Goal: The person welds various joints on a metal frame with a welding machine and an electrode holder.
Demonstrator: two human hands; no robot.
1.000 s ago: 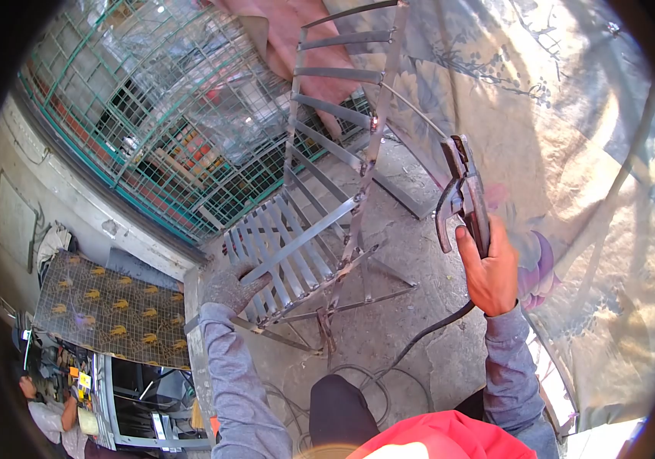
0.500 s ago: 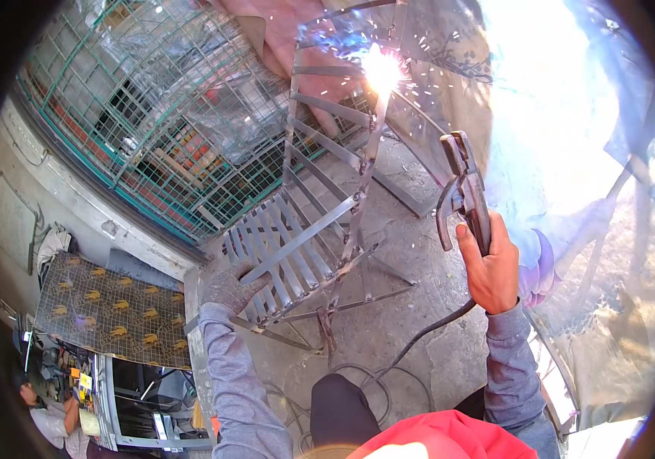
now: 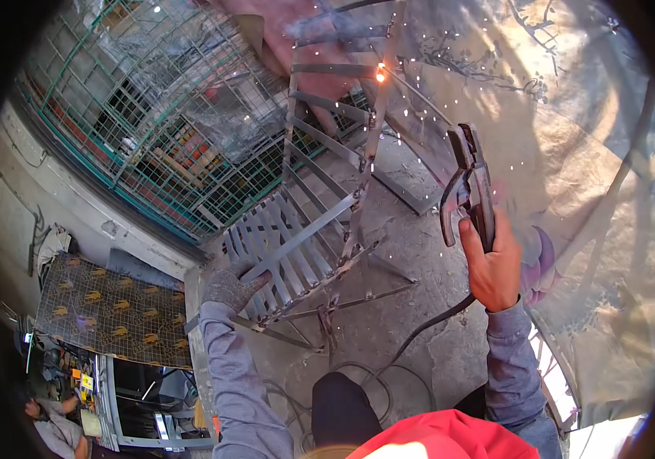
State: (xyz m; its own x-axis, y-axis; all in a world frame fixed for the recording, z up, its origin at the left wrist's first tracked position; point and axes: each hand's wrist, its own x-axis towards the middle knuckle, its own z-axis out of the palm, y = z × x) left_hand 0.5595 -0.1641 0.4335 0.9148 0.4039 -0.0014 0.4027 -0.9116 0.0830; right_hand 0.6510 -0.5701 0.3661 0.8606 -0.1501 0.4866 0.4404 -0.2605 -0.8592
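Right hand (image 3: 493,268): wrapping fingers around the holder (image 3: 482,191). Left hand (image 3: 228,289), gloved: touching the chair (image 3: 297,243); finger closure, I cannot tell. Chair top: running out of view.

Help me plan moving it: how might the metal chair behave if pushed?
The metal chair should be stiff, built of metal bars. It may feel light for its size, given the gaps between them. Pushed high, it might tip, because its back is tall.
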